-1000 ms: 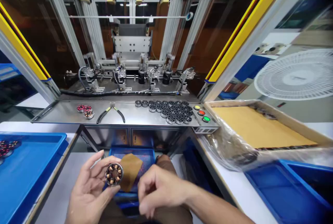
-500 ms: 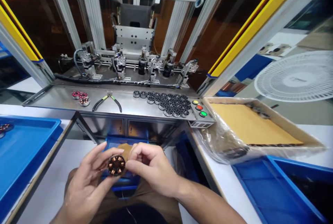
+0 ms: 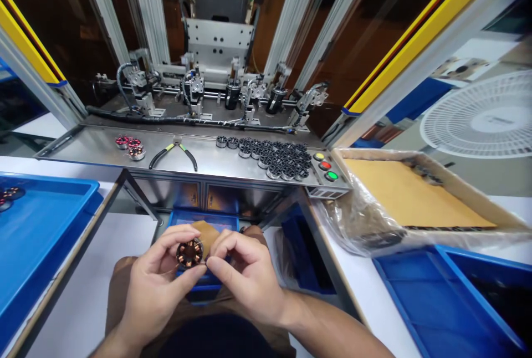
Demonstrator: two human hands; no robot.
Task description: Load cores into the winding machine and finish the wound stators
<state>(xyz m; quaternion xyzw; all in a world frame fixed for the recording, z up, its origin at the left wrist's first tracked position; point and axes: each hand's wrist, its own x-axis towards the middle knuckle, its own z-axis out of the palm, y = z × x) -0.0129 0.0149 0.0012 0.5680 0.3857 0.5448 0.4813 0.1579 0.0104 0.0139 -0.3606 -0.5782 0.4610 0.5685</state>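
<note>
My left hand (image 3: 155,277) is closed around a small round motor stator (image 3: 190,252), a dark ring with copper windings inside, its open face turned up toward me. Thin wire ends stick out from the stator near my left fingers. My right hand (image 3: 245,269) is at the stator's right side, thumb and forefinger pinched together on what looks like a thin wire from its lower right edge. Both hands are above my lap, in front of the metal ledge (image 3: 95,150).
On the ledge lie several wound stators (image 3: 136,153), black-handled pliers (image 3: 177,150), many black cores (image 3: 276,158) and a button box (image 3: 326,167). Blue trays (image 3: 50,180) and a plastic-lined carton (image 3: 419,192) flank me. Behind stands a machine (image 3: 220,42) with yellow side bars.
My hands and the stator have come slightly up in view, and the stator has turned a little. My right fingertips have shifted to its lower right edge. The camera view has tilted down.
</note>
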